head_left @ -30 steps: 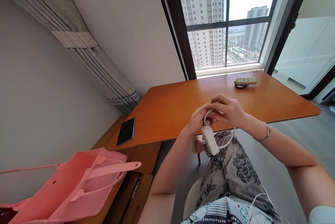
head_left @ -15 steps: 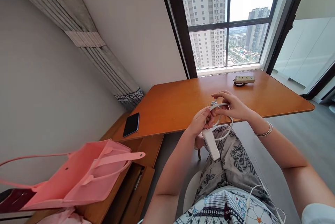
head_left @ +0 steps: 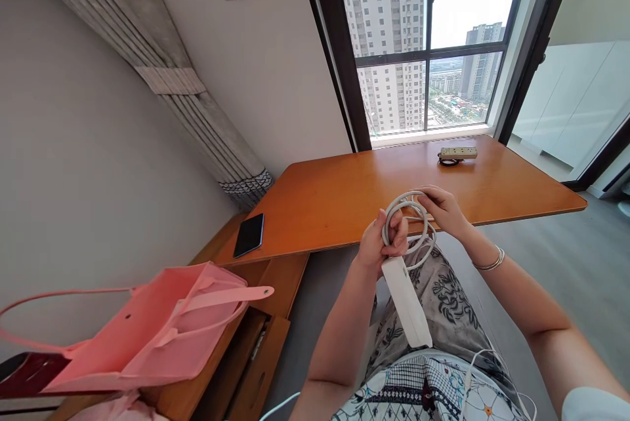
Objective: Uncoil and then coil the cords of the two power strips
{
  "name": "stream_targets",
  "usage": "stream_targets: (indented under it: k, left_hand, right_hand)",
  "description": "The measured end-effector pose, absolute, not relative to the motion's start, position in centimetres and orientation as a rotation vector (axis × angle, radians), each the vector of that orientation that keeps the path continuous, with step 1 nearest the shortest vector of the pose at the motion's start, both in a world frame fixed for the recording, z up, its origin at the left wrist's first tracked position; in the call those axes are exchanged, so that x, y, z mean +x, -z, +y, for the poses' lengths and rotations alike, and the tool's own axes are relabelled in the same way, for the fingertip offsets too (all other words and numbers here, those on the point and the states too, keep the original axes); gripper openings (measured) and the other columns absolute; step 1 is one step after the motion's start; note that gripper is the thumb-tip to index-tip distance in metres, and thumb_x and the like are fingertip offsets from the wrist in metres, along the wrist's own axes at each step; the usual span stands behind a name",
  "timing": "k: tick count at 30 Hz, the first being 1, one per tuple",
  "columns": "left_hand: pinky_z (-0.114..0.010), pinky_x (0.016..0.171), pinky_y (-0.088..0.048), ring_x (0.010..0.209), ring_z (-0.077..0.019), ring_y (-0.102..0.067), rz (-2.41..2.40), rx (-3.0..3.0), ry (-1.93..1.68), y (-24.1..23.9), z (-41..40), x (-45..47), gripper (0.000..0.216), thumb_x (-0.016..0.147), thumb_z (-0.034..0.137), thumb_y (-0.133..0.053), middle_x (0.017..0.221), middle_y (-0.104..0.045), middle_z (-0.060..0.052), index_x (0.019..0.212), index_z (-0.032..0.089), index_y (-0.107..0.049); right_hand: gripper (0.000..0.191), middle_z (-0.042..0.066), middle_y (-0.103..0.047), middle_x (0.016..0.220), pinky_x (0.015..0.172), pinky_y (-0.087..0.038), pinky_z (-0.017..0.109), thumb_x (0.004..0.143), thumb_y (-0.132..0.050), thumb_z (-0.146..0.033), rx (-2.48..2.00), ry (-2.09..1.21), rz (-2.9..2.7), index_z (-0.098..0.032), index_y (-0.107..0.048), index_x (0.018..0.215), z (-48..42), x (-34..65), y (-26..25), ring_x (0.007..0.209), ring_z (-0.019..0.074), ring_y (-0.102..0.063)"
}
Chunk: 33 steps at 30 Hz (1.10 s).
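Note:
My left hand (head_left: 378, 237) is closed around the lower left of a coiled white cable (head_left: 426, 224), gripping its loops together. Below that hand hangs a white power strip (head_left: 406, 303), tilted over my lap, with the cable running to it. My right hand (head_left: 441, 208) pinches the cable at the top right of the coil, its fingertips partly behind the loops. Both hands are just in front of the near edge of the wooden table (head_left: 335, 198).
A black phone (head_left: 249, 235) lies at the table's left end. Near the window stands a beige power strip (head_left: 459, 153) with a dark cord. An open pink bag (head_left: 162, 336) sits on the brown cabinet at left, above a pulled-out drawer (head_left: 258, 368). Thin white wire (head_left: 467, 378) crosses my shirt.
The loops have opened into a rounder, upright coil in my left hand. My right hand has moved slightly right, and the white power strip now hangs lower and shows more fully.

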<state>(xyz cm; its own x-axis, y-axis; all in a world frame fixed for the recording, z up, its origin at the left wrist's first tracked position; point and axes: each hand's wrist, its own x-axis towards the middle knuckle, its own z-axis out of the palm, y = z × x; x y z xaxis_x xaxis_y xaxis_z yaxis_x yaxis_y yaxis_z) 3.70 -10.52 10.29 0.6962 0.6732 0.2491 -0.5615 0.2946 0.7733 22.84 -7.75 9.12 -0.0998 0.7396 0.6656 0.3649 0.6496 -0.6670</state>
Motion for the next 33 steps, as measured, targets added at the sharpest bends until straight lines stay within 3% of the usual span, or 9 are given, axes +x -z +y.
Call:
stream_targets:
  k: [4, 10, 14, 18, 23, 25, 28, 30, 33]
  left_hand:
    - [-0.016, 0.034, -0.019, 0.03, 0.0008, -0.015, 0.217, 0.9, -0.838, -10.5, -10.3, 3.2, 0.046, 0.095, 0.057, -0.052, 0.055, -0.052, 0.004, 0.074, 0.016, -0.047]
    - [-0.013, 0.033, -0.018, 0.03, -0.0001, -0.008, 0.249, 0.633, -0.866, -9.5, -10.2, 3.8, 0.042, 0.105, 0.037, -0.031, 0.051, -0.037, 0.008, 0.071, 0.016, -0.045]
    - [-0.014, 0.035, -0.021, 0.031, -0.0009, -0.008, 0.221, 0.638, -0.815, -8.8, -10.4, 4.1, 0.037, 0.103, 0.034, -0.036, 0.051, -0.038, 0.008, 0.073, 0.016, -0.046]
    - [-0.015, 0.035, -0.023, 0.031, -0.0029, -0.01, 0.16, 0.75, -0.858, -8.3, -10.6, 3.7, 0.035, 0.099, 0.038, -0.049, 0.043, -0.035, 0.01, 0.07, 0.018, -0.043]
    - [-0.018, 0.035, -0.023, 0.029, -0.0047, -0.01, 0.087, 0.852, -0.819, -8.7, -11.1, 3.2, 0.043, 0.099, 0.043, -0.05, 0.038, -0.033, 0.01, 0.065, 0.021, -0.035]
    - [-0.018, 0.034, -0.023, 0.029, -0.0034, -0.011, 0.039, 0.831, -0.916, -9.5, -11.3, 2.8, 0.043, 0.101, 0.042, -0.045, 0.046, -0.049, 0.006, 0.065, 0.02, -0.034]
    - [-0.019, 0.036, -0.031, 0.032, -0.0021, -0.026, 0.015, 0.784, -1.141, -11.2, -11.5, 2.0, 0.042, 0.103, 0.039, -0.038, 0.085, -0.074, -0.004, 0.066, 0.019, -0.035]
    - [-0.02, 0.042, -0.041, 0.043, -0.0045, -0.047, 0.043, 0.76, -1.269, -12.2, -11.5, 1.4, 0.042, 0.103, 0.038, -0.039, 0.111, -0.075, -0.007, 0.066, 0.019, -0.037]
    - [-0.021, 0.055, -0.052, 0.079, -0.0114, -0.069, 0.125, 0.742, -1.403, -13.0, -11.3, 0.8, 0.041, 0.102, 0.037, -0.043, 0.128, -0.069, -0.006, 0.065, 0.019, -0.043]
  right_hand:
    - [0.031, 0.006, -0.07, 0.087, 0.079, -0.051, 0.034, 0.098, -0.054, -0.046, -0.912, -0.305, -1.673, -0.022, -0.074, 0.097, -8.4, 23.2, -8.4, 0.084, 0.0194, -0.064]
    - [0.023, 0.005, -0.069, 0.087, 0.074, -0.051, 0.034, 0.098, -0.054, -0.036, -0.89, -0.19, -1.588, -0.023, -0.073, 0.101, -9.7, 23.1, -8.1, 0.079, 0.0185, -0.063]
    - [0.024, 0.004, -0.067, 0.083, 0.065, -0.048, 0.031, 0.097, -0.054, -0.036, -0.894, -0.182, -1.522, -0.022, -0.073, 0.101, -10.5, 23.3, -8.1, 0.072, 0.0168, -0.06]
    - [0.027, 0.004, -0.068, 0.084, 0.067, -0.048, 0.031, 0.097, -0.055, -0.041, -0.905, -0.238, -1.549, -0.021, -0.073, 0.099, -10.6, 23.7, -8.4, 0.073, 0.0168, -0.059]
    - [0.044, 0.004, -0.065, 0.078, 0.067, -0.048, 0.031, 0.098, -0.048, -0.054, -0.922, -0.481, -1.618, -0.019, -0.074, 0.098, -9.3, 23.6, -7.7, 0.07, 0.0163, -0.058]
    - [0.047, 0.003, -0.064, 0.075, 0.066, -0.049, 0.03, 0.097, -0.047, -0.057, -0.946, -0.631, -1.661, -0.018, -0.073, 0.1, -8.6, 23.6, -6.6, 0.069, 0.0162, -0.058]
    - [0.043, 0.004, -0.068, 0.084, 0.075, -0.052, 0.033, 0.095, -0.051, -0.055, -1.021, -0.68, -1.723, -0.018, -0.07, 0.107, -7.8, 23.8, -4.5, 0.08, 0.0189, -0.063]
    - [0.04, 0.006, -0.069, 0.089, 0.081, -0.052, 0.036, 0.095, -0.053, -0.052, -1.071, -0.595, -1.739, -0.019, -0.066, 0.112, -7.6, 24.1, -3.1, 0.088, 0.021, -0.065]
    - [0.039, 0.004, -0.067, 0.084, 0.077, -0.053, 0.036, 0.099, -0.045, -0.045, -1.112, -0.443, -1.685, -0.019, -0.057, 0.125, -8.0, 24.5, -1.7, 0.08, 0.0204, -0.066]
